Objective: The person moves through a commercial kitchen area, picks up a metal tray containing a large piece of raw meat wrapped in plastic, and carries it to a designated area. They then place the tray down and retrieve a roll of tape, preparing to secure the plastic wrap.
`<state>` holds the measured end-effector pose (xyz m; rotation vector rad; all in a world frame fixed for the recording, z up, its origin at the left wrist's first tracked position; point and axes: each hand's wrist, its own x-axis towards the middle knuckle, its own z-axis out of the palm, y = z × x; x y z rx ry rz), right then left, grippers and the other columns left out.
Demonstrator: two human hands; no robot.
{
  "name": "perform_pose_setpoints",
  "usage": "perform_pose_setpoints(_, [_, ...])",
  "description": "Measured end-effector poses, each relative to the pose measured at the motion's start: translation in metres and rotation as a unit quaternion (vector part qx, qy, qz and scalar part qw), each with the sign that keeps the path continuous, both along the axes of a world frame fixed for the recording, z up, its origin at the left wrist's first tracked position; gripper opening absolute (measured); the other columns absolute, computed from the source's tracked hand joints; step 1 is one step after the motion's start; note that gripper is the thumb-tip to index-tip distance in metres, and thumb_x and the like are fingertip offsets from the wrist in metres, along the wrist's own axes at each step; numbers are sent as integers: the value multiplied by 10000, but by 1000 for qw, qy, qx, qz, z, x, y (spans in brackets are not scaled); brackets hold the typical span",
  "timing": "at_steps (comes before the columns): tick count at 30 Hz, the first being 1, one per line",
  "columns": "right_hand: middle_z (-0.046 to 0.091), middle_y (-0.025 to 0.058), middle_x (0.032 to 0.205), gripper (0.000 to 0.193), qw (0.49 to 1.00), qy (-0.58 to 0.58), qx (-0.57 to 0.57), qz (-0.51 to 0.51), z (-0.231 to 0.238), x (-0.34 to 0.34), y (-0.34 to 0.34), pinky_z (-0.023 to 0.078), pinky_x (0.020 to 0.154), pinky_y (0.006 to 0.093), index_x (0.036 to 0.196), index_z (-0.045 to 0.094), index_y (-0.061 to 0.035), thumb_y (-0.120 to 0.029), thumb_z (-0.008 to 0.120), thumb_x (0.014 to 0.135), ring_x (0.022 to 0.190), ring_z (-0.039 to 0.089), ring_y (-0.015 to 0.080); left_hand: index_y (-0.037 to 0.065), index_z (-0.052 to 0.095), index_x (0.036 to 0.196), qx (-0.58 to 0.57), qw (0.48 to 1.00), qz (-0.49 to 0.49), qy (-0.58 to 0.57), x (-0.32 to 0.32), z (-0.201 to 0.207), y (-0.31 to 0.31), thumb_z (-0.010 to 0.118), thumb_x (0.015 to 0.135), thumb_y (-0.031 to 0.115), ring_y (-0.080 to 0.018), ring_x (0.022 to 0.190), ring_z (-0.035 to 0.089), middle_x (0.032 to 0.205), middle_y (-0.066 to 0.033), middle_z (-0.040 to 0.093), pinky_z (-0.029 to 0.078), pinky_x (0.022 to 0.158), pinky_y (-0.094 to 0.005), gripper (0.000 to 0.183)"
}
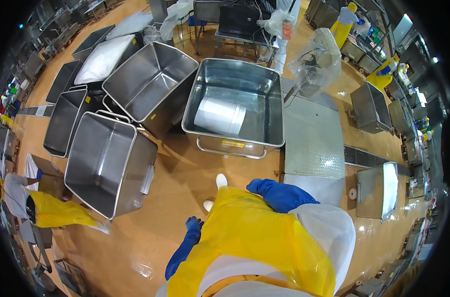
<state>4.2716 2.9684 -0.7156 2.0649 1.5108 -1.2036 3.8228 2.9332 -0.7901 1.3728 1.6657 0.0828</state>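
My left hand (194, 223), in a blue glove, hangs beside my yellow apron (254, 227) with its fingers loosely apart and nothing in it. My right hand (257, 186), also blue-gloved with a blue sleeve, is held in front of the apron; its fingers do not show clearly. Neither hand touches a cart. Ahead of me stands a deep steel cart (235, 147) with a push handle on its near side. Inside it a white plastic bucket (219, 116) lies on its side.
More steel tub carts (103, 163) crowd the left, one topped with white sheeting (105, 58). A metal floor plate (314, 136) lies right of the bucket's cart, below a plastic-wrapped device (316, 62). A co-worker in a yellow apron (61, 210) is at the left. Carts (371, 190) stand right.
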Motion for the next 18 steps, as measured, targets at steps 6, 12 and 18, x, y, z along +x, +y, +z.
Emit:
perform_pose_setpoints(6, [622, 208, 1219, 518, 998, 9, -38, -58, 6, -14, -41, 429, 995, 434, 1132, 681, -59, -467, 479, 885, 1166, 571, 353, 11, 678, 1061, -119, 953, 226, -165, -3, 16, -22, 434, 948, 276, -288, 667, 640, 963, -185, 684, 530, 581, -361, 378])
perform_pose_setpoints(12, [639, 214, 1170, 497, 999, 29, 20, -17, 18, -27, -16, 450, 964, 432, 1106, 687, -54, -447, 481, 880, 1116, 592, 370, 13, 633, 1167, 51, 981, -119, -143, -49, -46, -29, 398, 966, 269, -288, 662, 640, 1074, -157, 680, 529, 562, -372, 401])
perform_pose_setpoints(18, [662, 212, 1101, 481, 993, 46, 110, 4, 17, -31, -1, 469, 921, 447, 1051, 701, -53, -442, 475, 882, 1055, 611, 386, 32, 633, 1165, 75, 982, -162, -52, -39, -38, -21, 402, 964, 290, -279, 617, 616, 998, -185, 675, 502, 531, -372, 401])
